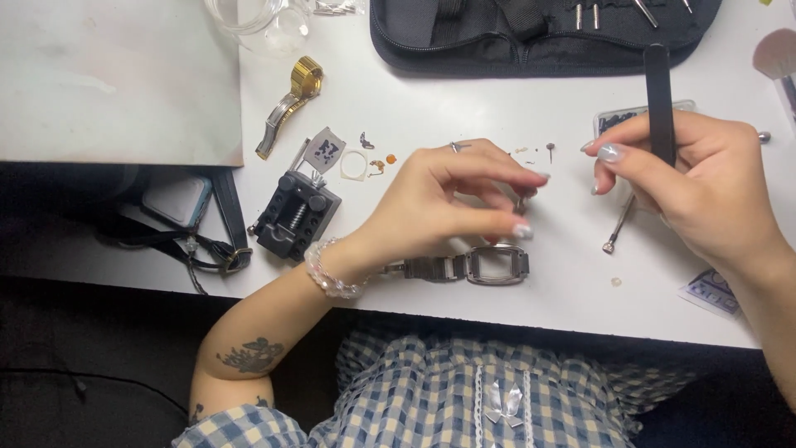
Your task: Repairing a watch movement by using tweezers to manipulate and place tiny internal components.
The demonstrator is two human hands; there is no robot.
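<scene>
Watch case [496,265] w/ band: brushed metal. Tool [660,99]: matt black. Surface [464,108]: smooth white. Holder block [295,214]: matt black plastic. Pouch [531,50]: black cloth.

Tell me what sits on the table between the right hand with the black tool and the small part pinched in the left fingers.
Nothing visible blocks it. The right hand, holding the black tool, faces the left hand across a bare strip of white table. A thin metal pin tool lies just below that gap, and the empty watch case sits nearer the person.

tiny part [521,202] | pinched | black tweezers [659,104] | upright (handle end up)
</scene>
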